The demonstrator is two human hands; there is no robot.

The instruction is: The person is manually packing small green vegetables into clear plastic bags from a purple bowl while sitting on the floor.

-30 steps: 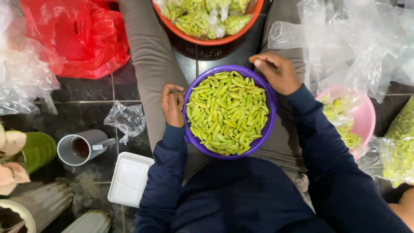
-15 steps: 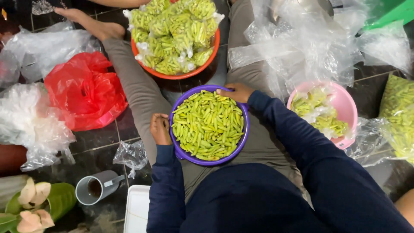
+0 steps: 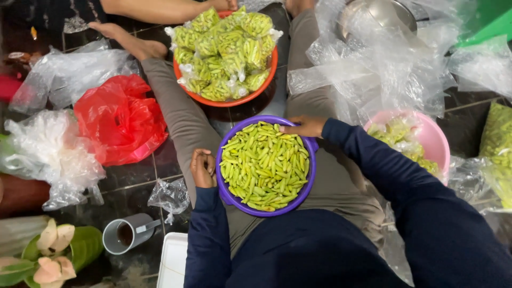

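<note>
A purple bowl (image 3: 230,196) full of small green pods (image 3: 265,165) rests on my lap. My left hand (image 3: 202,168) grips the bowl's left rim with curled fingers. My right hand (image 3: 305,127) holds the far right rim, fingers over the edge. Both arms wear dark blue sleeves. Beyond the bowl, between my outstretched legs, stands an orange bowl (image 3: 261,88) heaped with clear bags of green pods (image 3: 224,50).
A pink bowl (image 3: 434,138) with green pieces sits at my right among clear plastic bags (image 3: 373,69). A red plastic bag (image 3: 120,120) and more clear bags lie at left. A grey cup (image 3: 125,234) and a white tray (image 3: 172,261) are near left. Another person's arm (image 3: 160,9) reaches at the top.
The view has shifted so the purple bowl appears lower and more of the orange bowl shows. My hands stay on the purple bowl's rim.
</note>
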